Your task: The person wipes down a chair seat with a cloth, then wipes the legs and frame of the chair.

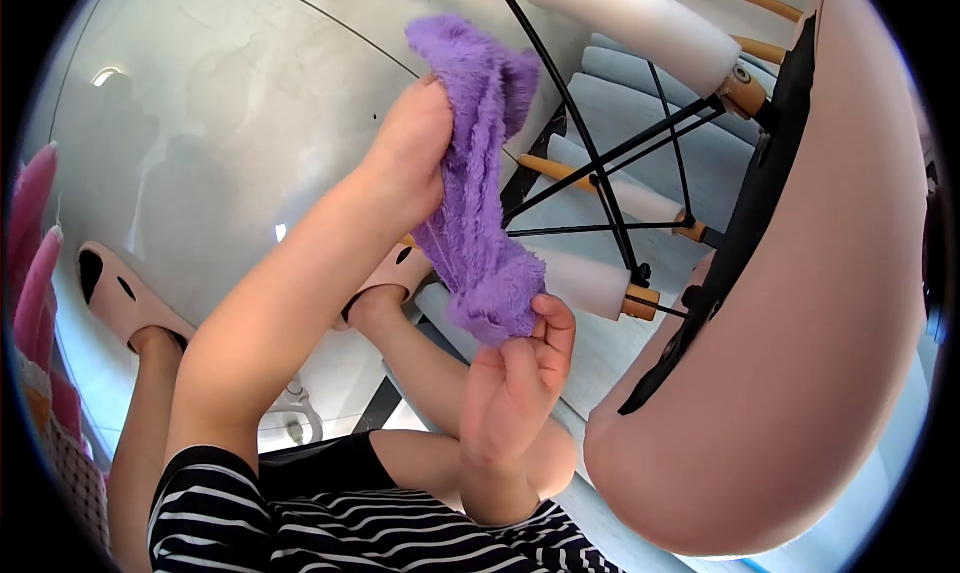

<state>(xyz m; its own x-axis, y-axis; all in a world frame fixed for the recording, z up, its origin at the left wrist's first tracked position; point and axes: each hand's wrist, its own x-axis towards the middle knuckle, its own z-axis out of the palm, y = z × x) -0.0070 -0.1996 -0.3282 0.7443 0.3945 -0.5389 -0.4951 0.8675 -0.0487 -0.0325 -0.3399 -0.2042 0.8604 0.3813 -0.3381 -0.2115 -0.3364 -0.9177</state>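
Observation:
A fuzzy purple sock-like piece point(472, 173) is stretched between my two hands, above the floor. My left hand point(415, 138) grips it near its upper end; the fingers go behind or into the fabric and are hidden. At its lower, bunched end, my right hand point(520, 378) pinches the edge between thumb and fingers. Just right of the fabric is a pink chair point(770, 373) lying tipped over. Its wooden legs wear white foam sleeves point(630, 23), and thin black metal struts point(565, 83) cross between them.
Pale blue padded surfaces point(630, 123) lie under and behind the chair. Pink slippers point(130, 293) are on my feet on the glossy tiled floor point(240, 103). Pink pointed objects point(38, 273) stand at the left edge. A white fitting point(295, 408) is near my lap.

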